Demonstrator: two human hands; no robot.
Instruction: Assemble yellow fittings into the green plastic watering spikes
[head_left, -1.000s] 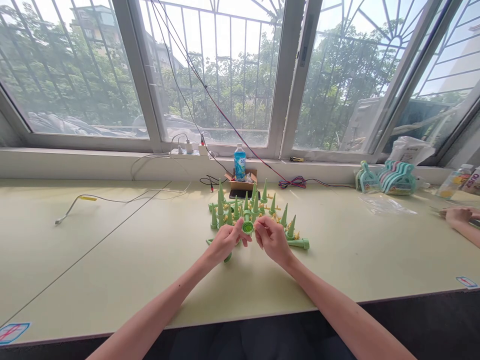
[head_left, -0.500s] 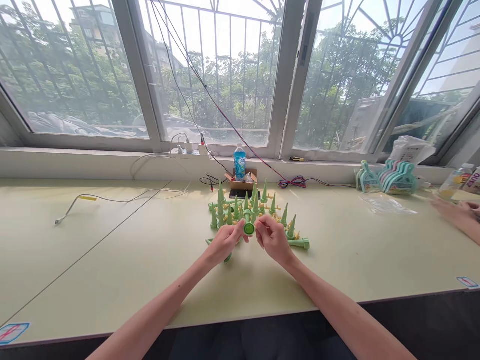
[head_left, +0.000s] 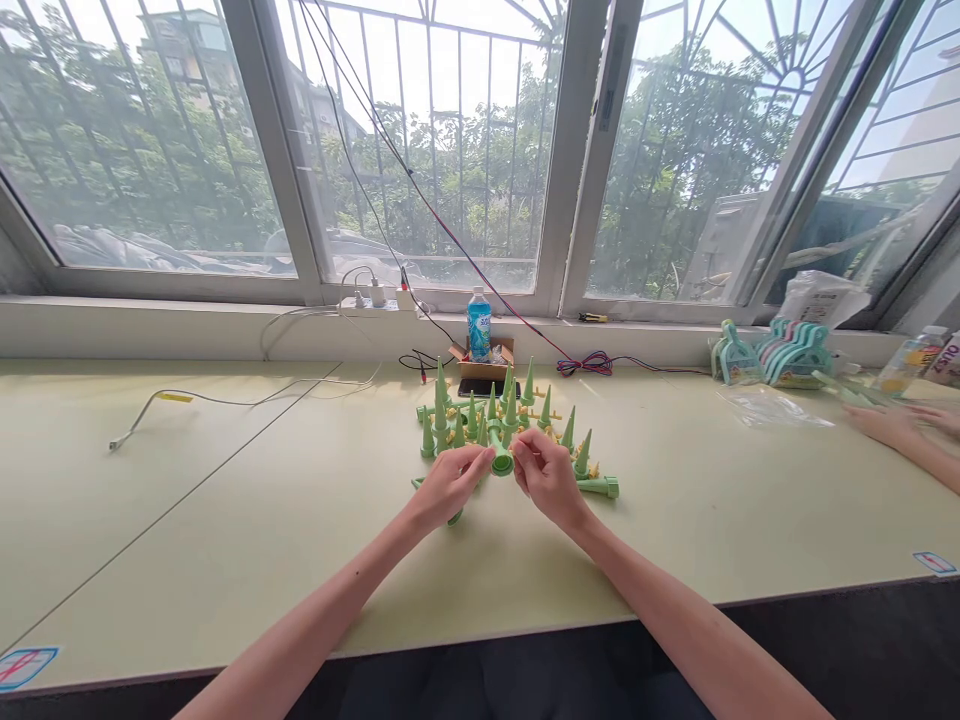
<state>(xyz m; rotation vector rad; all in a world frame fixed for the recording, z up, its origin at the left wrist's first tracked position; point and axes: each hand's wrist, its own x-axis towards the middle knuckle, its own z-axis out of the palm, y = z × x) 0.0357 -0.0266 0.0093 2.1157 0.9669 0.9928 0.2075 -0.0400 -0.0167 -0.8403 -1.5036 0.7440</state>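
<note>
A green plastic cone spike [head_left: 500, 461] is held between both hands just above the pale green table [head_left: 225, 520]. My left hand [head_left: 448, 484] pinches its left side, fingers closed. My right hand [head_left: 547, 476] pinches its wide round end, fingers closed. Right behind my hands stands a cluster of several upright green cones [head_left: 495, 412] mixed with small yellow parts. One green cone [head_left: 598, 487] lies on its side to the right of my right hand, and another is partly hidden under my left hand.
A water bottle [head_left: 478, 324] and a small cardboard box [head_left: 487, 365] stand at the sill behind the cones. A white cable [head_left: 225, 400] lies at the left. Another person's hand [head_left: 885, 425] rests at the far right near stacked teal items [head_left: 787, 352] and a clear bag [head_left: 772, 410].
The cone in my hands has tilted, its round opening turning from facing me toward the right. The other person's hand at the far right has shifted leftward along the table.
</note>
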